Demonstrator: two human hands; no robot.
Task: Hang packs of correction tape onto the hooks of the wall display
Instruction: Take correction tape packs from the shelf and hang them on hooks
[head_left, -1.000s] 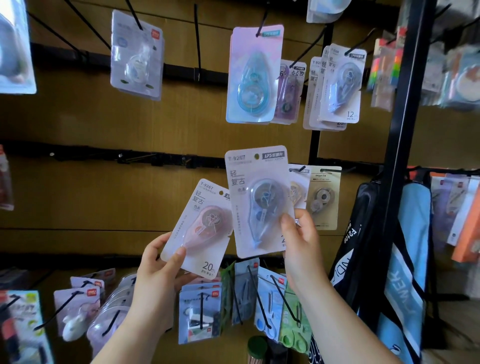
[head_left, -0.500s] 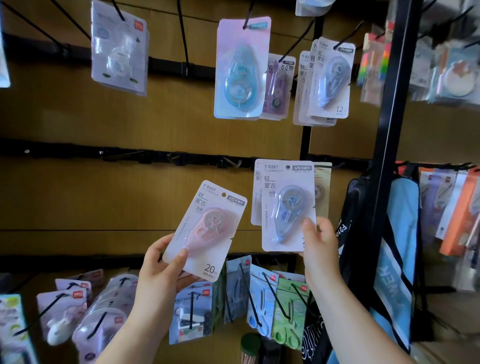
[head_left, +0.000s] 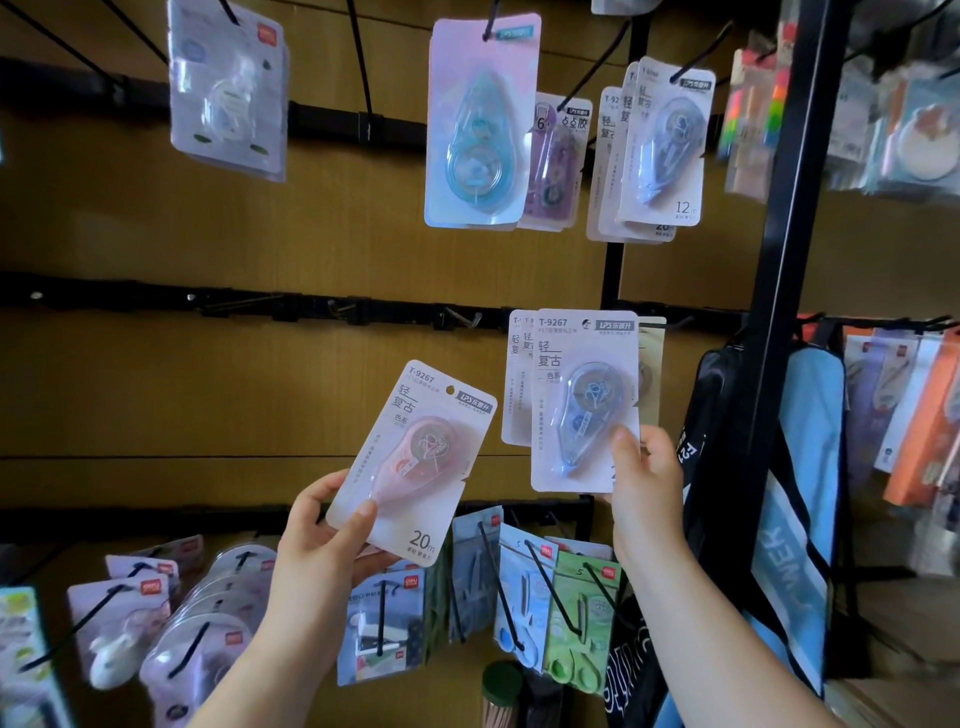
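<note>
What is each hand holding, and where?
Left hand: pink correction tape pack, by its lower left corner. Right hand: blue correction tape pack, by its lower right corner.

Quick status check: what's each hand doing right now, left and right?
Left hand: grips the pink correction tape pack by its lower edge.
Right hand: pinches the blue correction tape pack at its lower right corner.

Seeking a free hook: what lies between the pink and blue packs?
In the head view, only wooden panel and the edges of other packs behind the blue pack.
</note>
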